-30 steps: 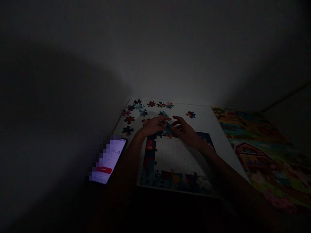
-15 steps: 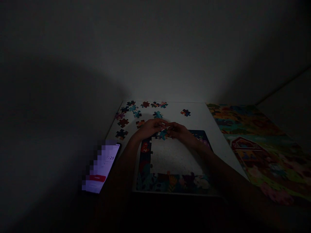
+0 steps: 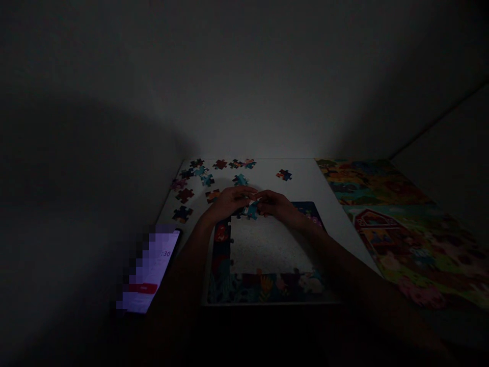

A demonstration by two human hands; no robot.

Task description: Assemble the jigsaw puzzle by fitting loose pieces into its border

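My left hand (image 3: pixel 229 202) and my right hand (image 3: pixel 276 205) meet at the top edge of a partly built jigsaw puzzle (image 3: pixel 263 287), with their fingertips pinching a teal jigsaw piece (image 3: pixel 250 211). The dim light hides how the piece sits in my fingers. The puzzle's colourful border runs down the left side and along the bottom, around a pale speckled backing (image 3: pixel 267 244). Several loose pieces lie beyond my hands, including an orange-and-dark piece (image 3: pixel 212 195) near my left hand and a teal piece (image 3: pixel 240 179) just above my fingers.
The white table (image 3: pixel 305 186) meets a wall at its far edge. Several more loose pieces (image 3: pixel 185 195) are scattered at the far left. A phone (image 3: pixel 151 270) with a lit screen lies at the left, and a colourful farm-scene puzzle box lid (image 3: pixel 405 229) lies at the right.
My hands have drawn closer, and their fingertips now meet on the teal piece. The whole scene has shifted left in view, and the phone's clock has changed from 7:29 to a time ending in :30.
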